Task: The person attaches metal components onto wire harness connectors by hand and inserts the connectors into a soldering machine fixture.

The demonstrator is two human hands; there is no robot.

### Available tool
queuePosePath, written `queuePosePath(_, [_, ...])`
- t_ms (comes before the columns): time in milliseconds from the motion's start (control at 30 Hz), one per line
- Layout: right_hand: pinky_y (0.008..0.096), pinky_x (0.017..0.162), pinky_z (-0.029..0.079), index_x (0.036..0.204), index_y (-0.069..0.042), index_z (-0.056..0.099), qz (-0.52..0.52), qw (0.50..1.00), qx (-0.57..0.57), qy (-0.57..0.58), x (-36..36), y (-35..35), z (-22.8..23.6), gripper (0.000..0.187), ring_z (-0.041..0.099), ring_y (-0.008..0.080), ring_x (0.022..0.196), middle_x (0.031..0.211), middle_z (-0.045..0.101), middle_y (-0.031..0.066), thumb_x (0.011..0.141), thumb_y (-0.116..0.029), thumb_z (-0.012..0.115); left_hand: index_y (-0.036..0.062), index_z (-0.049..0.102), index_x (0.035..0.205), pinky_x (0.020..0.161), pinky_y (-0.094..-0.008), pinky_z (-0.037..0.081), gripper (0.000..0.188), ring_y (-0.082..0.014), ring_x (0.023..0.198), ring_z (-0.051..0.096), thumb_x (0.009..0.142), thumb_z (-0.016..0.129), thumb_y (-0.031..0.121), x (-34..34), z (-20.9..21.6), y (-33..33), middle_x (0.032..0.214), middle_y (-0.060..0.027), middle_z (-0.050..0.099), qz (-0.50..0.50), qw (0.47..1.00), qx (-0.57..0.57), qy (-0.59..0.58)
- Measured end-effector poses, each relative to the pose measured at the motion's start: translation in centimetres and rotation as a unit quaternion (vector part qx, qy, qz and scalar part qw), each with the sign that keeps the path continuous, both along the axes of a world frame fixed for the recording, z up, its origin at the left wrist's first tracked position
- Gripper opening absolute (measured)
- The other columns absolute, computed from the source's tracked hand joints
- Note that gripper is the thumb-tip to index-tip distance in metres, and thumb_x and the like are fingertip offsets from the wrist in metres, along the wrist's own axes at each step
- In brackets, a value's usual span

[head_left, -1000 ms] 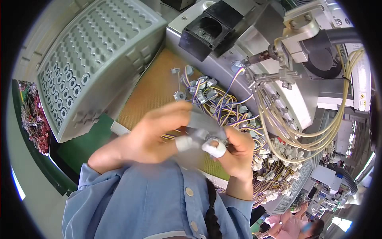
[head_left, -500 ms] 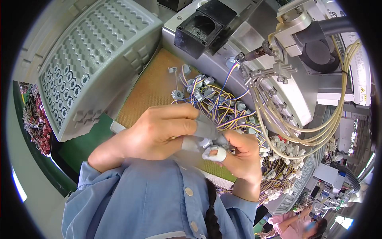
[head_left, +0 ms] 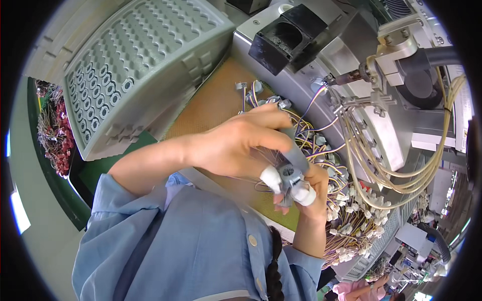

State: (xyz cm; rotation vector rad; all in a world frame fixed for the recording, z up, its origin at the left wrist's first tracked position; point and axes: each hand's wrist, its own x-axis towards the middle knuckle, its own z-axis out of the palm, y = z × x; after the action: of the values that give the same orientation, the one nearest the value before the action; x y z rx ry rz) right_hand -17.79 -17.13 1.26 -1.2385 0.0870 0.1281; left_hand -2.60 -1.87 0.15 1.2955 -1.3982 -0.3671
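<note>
Just right of centre: small grey part [head_left: 287, 172], round face newly showing, likely turned over; right hand [head_left: 317, 199] pinching it, left hand [head_left: 232, 146] alongside, grip unclear. Wired parts [head_left: 320, 140] beyond.

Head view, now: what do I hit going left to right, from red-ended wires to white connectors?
Red-ended wires → grey moulded tray → left hand → small grey part → right hand → white connectors.

no legible lettering, no readable labels or numbers, no signs clear enough to make out
</note>
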Motion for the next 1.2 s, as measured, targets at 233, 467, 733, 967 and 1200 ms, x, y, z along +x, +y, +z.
queuePosePath(233, [0.0287, 0.028, 0.046, 0.107, 0.013, 0.046, -0.343, 0.935, 0.091, 0.001, -3.5, -2.5, -0.9, 0.054, 0.045, 0.0151, 0.032, 0.073, 0.058, 0.0207, 0.082, -0.034, 0.052, 0.0049, 0.055, 0.089, 0.075, -0.0398, 0.042, 0.026, -0.0326, 0.083, 0.049, 0.064, 0.058, 0.007, 0.2, -4.6, 7.5, 0.091, -0.0124, 0.05, 0.037, 0.932, 0.25, -0.258])
queuePosePath(467, [0.027, 0.038, 0.05, 0.098, 0.001, 0.056, -0.497, 0.843, 0.205, -0.031, -3.7, -5.1, -3.3, 0.041, 0.051, 0.0142, 0.043, 0.068, 0.055, 0.0119, 0.092, -0.035, 0.039, -0.0002, 0.056, 0.082, 0.057, -0.0326, 0.042, 0.017, -0.0275, 0.066, 0.054, 0.066, 0.058, -0.007, -1.5, -2.9, 7.2, 0.077, -0.0125, 0.056, 0.206, 0.958, 0.197, 0.042])
queuePosePath(733, [0.0288, 0.039, 0.049, 0.091, -0.001, 0.054, -0.522, 0.846, 0.109, 0.0, -0.1, -5.6, -2.8, 0.037, 0.054, 0.0164, 0.046, 0.064, 0.055, 0.008, 0.092, -0.036, 0.043, -0.0011, 0.062, 0.078, 0.05, -0.0249, 0.037, 0.012, -0.014, 0.054, 0.051, 0.066, 0.065, 0.0, 0.4, 0.1, 3.4, 0.063, -0.0084, 0.054, 0.196, 0.969, 0.152, 0.02])
queuePosePath(967, [0.0243, 0.049, 0.049, 0.113, 0.004, 0.052, -0.407, 0.879, -0.232, 0.089, -4.9, -5.2, 2.6, 0.054, 0.064, 0.0181, 0.069, 0.091, 0.065, 0.0119, 0.076, -0.033, 0.067, 0.008, 0.063, 0.092, 0.055, -0.0335, 0.043, 0.023, -0.025, 0.063, 0.054, 0.069, 0.07, 0.007, 0.5, 0.6, 3.9, 0.071, -0.0079, 0.057, 0.188, 0.965, 0.181, 0.013])
queuePosePath(1200, [0.0299, 0.05, 0.046, 0.095, -0.001, 0.06, -0.038, 0.836, -0.54, -0.086, 0.9, 4.5, 1.4, 0.018, 0.062, 0.0221, 0.057, 0.068, 0.061, 0.012, 0.079, -0.01, 0.061, 0.0028, 0.05, 0.079, 0.057, -0.0395, 0.044, 0.019, -0.0302, 0.066, 0.052, 0.061, 0.057, 0.001, -0.2, 2.7, 5.5, 0.07, -0.0117, 0.048, 0.191, 0.973, 0.061, -0.11])
